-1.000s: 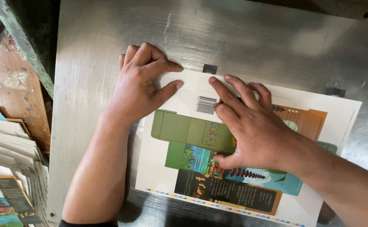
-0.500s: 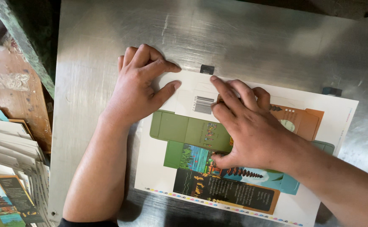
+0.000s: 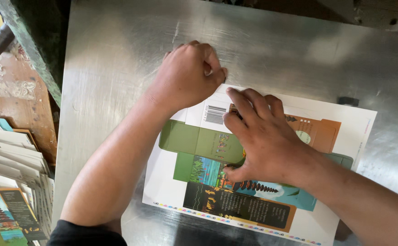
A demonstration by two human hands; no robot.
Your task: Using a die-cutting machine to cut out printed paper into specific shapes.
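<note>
Head view: a printed sheet (image 3: 176, 191), a flat box layout in green, blue, orange and black, lies on the steel tabletop (image 3: 117, 68), filling the middle toward 5 o'clock. The left hand (image 3: 187, 75) sits at the sheet's 11 o'clock corner, fingers (image 3: 210, 59) clenched, pinching the sheet's edge. The right hand (image 3: 265, 136) lies flat on the sheet's centre, fingers spread, pressing, gripping nothing. A stack of similar sheets (image 3: 7, 182) stands at 8 o'clock, beside the tabletop.
</note>
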